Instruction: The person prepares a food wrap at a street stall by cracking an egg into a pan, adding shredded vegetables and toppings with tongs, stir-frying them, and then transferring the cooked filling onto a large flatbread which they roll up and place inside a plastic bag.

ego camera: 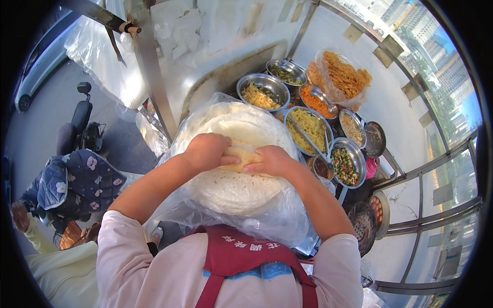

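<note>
Both hands grip a rolled flatbread (pixel 242 154) that lies across a stack of large, pale, round flatbreads (pixel 235 192). My left hand (pixel 210 151) holds the roll's left part, thumb on its near side. On the right part sits my right hand (pixel 272 161), its thumb also on the near side; the two thumb tips are close together. Any filling inside the roll is hidden. Clear plastic sheeting (pixel 277 219) spreads under and around the stack.
Beyond the stack stand metal bowls of shredded potato (pixel 306 129) with tongs (pixel 308 136), shredded carrot (pixel 317 102) and chopped vegetables (pixel 344 166). A bag of fried crisp sheets (pixel 342 75) lies behind. A metal post (pixel 152 69) rises at left; another person's hand (pixel 19 216) shows beside a scooter (pixel 79 119).
</note>
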`<control>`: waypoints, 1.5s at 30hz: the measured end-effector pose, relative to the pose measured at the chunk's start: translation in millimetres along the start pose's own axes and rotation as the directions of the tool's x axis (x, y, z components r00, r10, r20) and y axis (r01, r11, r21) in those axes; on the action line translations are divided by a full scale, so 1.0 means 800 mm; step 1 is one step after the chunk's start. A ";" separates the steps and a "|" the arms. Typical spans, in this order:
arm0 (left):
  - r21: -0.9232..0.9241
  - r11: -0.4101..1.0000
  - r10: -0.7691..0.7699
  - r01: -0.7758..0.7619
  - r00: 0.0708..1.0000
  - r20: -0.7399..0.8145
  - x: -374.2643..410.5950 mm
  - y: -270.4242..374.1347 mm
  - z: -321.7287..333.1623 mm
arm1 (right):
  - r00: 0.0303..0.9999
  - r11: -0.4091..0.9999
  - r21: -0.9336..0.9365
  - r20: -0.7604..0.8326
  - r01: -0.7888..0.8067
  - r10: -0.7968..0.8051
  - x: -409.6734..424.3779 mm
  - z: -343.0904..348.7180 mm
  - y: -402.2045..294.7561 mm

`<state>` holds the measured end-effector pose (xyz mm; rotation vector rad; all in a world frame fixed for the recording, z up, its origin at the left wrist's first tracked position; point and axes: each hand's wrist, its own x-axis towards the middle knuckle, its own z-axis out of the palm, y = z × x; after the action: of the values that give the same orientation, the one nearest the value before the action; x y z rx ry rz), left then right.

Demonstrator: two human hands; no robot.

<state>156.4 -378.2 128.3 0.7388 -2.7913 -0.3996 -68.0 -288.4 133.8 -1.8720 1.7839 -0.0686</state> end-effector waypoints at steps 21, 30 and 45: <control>0.046 0.992 -0.107 0.117 0.980 -0.169 -0.034 0.016 0.026 | 0.968 0.972 -0.214 -0.206 0.095 -0.140 -0.032 0.018 0.000; 0.016 0.991 -0.123 0.135 0.943 -0.309 -0.033 0.018 0.030 | 0.999 0.965 -0.259 -0.033 -0.032 0.024 -0.030 -0.002 -0.004; 0.078 0.996 0.056 -0.042 0.982 -0.180 0.028 0.040 0.025 | 0.970 0.902 -0.418 -0.245 -0.106 0.000 -0.014 0.019 0.004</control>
<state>117.3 -358.7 122.8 0.6834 -2.6576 -0.2098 -66.5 -272.7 123.3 -2.1920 2.1524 0.1375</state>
